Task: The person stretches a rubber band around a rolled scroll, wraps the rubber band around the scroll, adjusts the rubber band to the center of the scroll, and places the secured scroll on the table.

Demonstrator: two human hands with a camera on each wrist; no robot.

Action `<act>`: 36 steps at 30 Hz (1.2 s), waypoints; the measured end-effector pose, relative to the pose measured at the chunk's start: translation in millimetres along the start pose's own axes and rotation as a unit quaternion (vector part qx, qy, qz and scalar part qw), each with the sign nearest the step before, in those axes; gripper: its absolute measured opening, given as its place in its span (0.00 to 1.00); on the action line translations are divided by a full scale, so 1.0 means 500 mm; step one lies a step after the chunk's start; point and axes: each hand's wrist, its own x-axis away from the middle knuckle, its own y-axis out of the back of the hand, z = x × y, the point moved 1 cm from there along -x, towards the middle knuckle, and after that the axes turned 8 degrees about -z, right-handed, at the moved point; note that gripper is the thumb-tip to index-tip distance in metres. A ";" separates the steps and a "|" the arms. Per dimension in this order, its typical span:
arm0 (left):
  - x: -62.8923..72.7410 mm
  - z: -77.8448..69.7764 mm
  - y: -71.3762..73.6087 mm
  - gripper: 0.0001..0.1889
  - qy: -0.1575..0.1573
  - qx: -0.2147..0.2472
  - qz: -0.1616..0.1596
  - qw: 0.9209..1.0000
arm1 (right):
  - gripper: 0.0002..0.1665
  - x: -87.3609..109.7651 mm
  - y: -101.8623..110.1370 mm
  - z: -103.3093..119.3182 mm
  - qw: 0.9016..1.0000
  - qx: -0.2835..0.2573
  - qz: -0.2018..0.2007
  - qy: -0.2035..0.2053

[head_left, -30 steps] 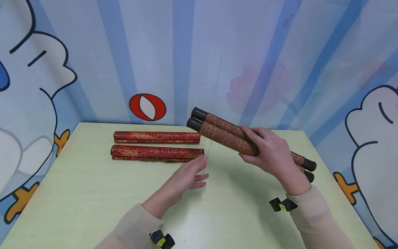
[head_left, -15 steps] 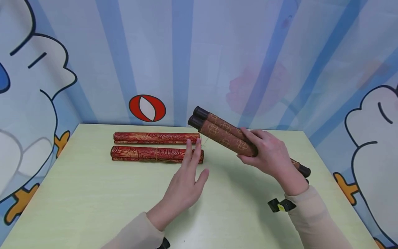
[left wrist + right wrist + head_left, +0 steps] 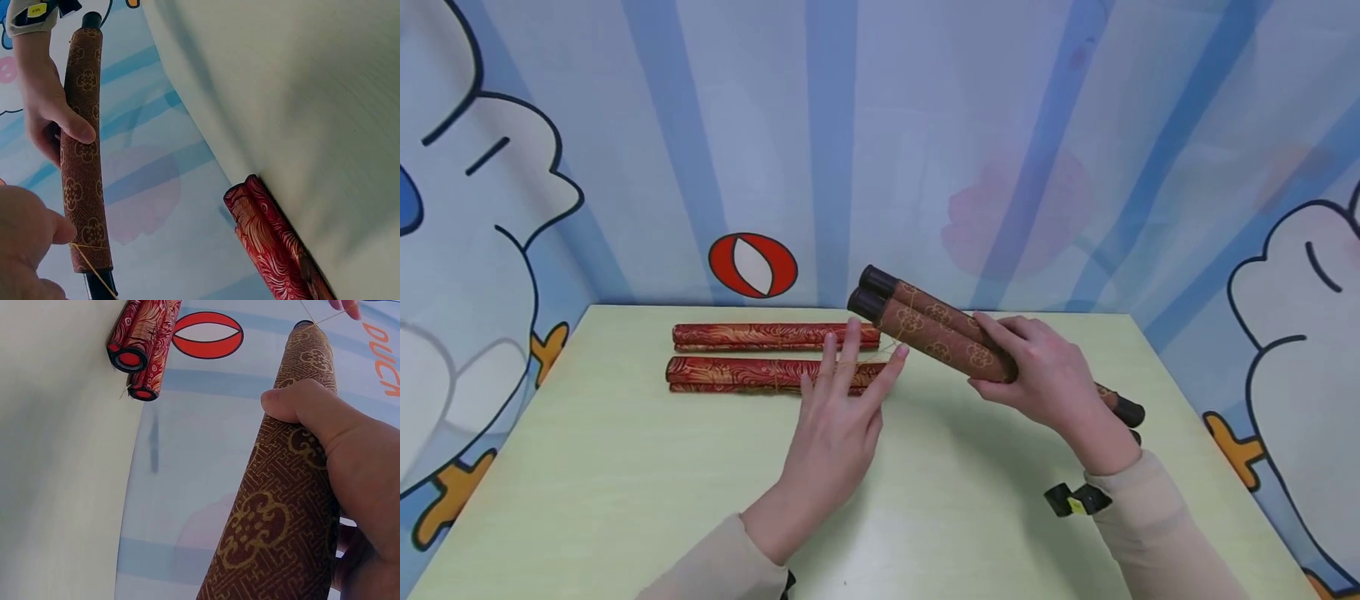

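A brown scroll (image 3: 951, 342) with gold flower patterns and black end knobs is held slanting above the table by my right hand (image 3: 1047, 371). It is rolled from both sides into two parallel rolls, and my thumb lies across it in the right wrist view. My left hand (image 3: 833, 429) is near the scroll's left end, fingers extended and spread. A thin yellow string (image 3: 92, 267) loops round that end and stretches off toward the left fingers (image 3: 350, 307). Behind the left hand, two red patterned scrolls (image 3: 722, 373) lie on the table, partly hidden by its fingers.
The pale table (image 3: 625, 483) ends against a blue striped backdrop (image 3: 910, 150) with cartoon ducks on both sides. Small black wrist cameras sit on the sleeves, the right camera (image 3: 1078, 500) in plain sight.
My left hand has turned from side-on to palm-down, its fingers fanning out. The string, earlier pulled downward, now runs shorter beside the scroll's end. The right hand keeps its hold, nearly still.
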 end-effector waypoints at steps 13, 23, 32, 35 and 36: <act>-0.020 0.017 0.004 0.46 -0.082 -0.034 -0.089 0.992 | 0.48 0.002 -0.006 0.018 1.000 0.004 -0.009 0.028; -0.045 0.031 -0.005 0.46 -0.133 -0.090 -0.162 0.974 | 0.49 0.004 -0.003 0.028 0.999 0.013 -0.011 0.035; -0.055 0.049 0.006 0.35 -0.176 -0.132 -0.177 0.959 | 0.51 0.006 -0.002 0.033 0.999 0.019 -0.007 0.047; -0.055 0.055 0.008 0.36 -0.190 -0.122 -0.183 0.957 | 0.51 0.006 -0.002 0.036 0.999 0.018 -0.003 0.048; -0.055 0.057 0.008 0.36 -0.195 -0.117 -0.186 0.956 | 0.51 0.006 -0.002 0.037 0.999 0.018 -0.002 0.048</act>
